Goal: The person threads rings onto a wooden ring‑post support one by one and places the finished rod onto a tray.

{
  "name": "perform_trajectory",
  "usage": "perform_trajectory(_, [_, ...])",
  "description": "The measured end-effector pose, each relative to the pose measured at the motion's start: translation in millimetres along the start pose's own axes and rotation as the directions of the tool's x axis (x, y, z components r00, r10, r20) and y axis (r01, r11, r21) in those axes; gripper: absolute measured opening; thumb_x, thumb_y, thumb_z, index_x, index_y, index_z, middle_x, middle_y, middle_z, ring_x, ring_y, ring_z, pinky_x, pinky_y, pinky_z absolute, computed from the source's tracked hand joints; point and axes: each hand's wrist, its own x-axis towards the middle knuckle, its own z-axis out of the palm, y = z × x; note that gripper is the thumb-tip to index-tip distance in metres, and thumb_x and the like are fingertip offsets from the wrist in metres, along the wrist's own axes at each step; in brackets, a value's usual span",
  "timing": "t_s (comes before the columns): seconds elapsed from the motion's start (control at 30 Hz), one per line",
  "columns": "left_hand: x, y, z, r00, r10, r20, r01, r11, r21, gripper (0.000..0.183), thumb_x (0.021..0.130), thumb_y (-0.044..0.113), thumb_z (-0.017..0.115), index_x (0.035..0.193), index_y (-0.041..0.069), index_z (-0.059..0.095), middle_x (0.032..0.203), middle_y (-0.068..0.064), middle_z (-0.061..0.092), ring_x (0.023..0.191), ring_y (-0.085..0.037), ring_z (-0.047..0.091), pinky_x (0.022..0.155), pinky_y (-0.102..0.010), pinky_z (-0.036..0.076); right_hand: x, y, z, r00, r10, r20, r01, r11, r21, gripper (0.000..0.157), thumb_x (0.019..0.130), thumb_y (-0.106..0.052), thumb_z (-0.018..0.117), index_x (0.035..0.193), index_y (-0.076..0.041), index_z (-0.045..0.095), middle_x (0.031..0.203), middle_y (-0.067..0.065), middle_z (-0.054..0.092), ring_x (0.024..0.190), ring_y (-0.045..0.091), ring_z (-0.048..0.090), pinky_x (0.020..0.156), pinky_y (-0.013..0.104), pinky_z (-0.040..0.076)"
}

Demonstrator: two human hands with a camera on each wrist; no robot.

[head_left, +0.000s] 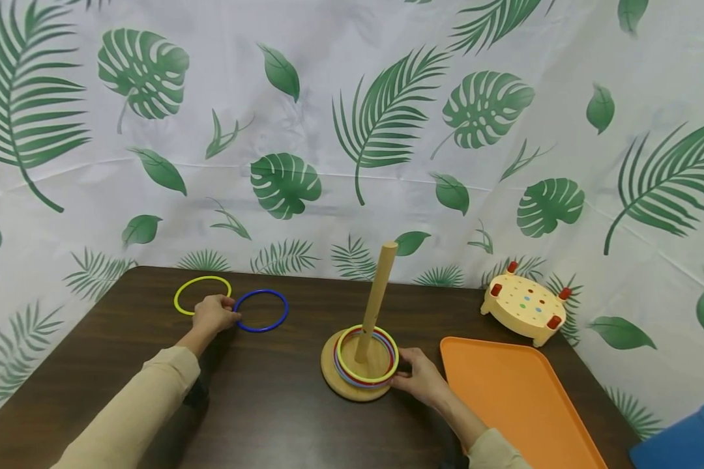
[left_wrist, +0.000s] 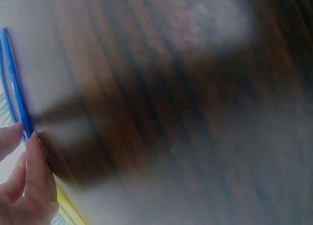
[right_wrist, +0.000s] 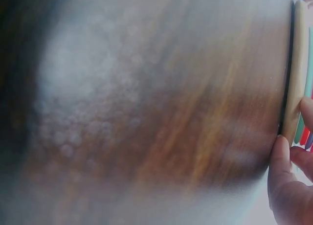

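Note:
My left hand (head_left: 213, 314) pinches the near-left edge of a blue ring (head_left: 287, 308) between thumb and fingers. Just left of it is a yellow ring (head_left: 205, 277), partly hidden by the hand. A wooden ring-toss stand (head_left: 378, 296) has an upright post, tilted slightly in the head view, on a round base. Several rings, a yellow ring (head_left: 366, 381) uppermost with red and blue ones beneath, encircle the post low down. At the base's right edge, my right hand (head_left: 422, 380) grips the rim; the wooden edge (right_wrist: 295, 63) also shows in the right wrist view.
An orange tray (head_left: 504, 391) lies right of the stand. Behind it sits a cream pegged toy (head_left: 522, 303) with red-tipped legs. A blue container (head_left: 680, 440) is at the lower right. The dark table (head_left: 258, 404) backs onto a leaf-patterned cloth (head_left: 305, 111).

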Motion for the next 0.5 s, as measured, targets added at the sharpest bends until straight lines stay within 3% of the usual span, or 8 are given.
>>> perform_trajectory(0.33, [-1.0, 5.0, -0.3, 1.0, 0.005, -0.004, -0.005, 0.999, 0.043, 0.033, 0.078, 0.007, 0.065, 0.107, -0.009, 0.063, 0.097, -0.02, 0.068, 0.096, -0.039, 0.06, 0.083, -0.045, 0.048, 0.6, 1.0, 1.5, 1.0, 0.023, 0.02, -0.025, 0.998, 0.064, 0.049, 0.075, -0.001, 0.076, 0.12, 0.005, 0.06, 0.112, 0.019, 0.051, 0.111, 0.036, 0.047, 0.084, 0.033, 0.054])
perform_trajectory(0.5, [-1.6, 7.1, -1.0, 1.0, -0.025, 0.007, 0.025, 0.999, 0.021, 0.028, 0.077, 0.003, 0.063, 0.103, -0.008, 0.065, 0.094, -0.021, 0.067, 0.076, -0.029, 0.067, 0.076, -0.041, 0.052, -0.9, 0.5, 1.5, 0.999, 0.032, 0.019, -0.033, 0.995, 0.09, 0.049, 0.075, 0.001, 0.075, 0.12, 0.006, 0.059, 0.113, 0.021, 0.05, 0.111, 0.037, 0.046, 0.084, 0.031, 0.054])
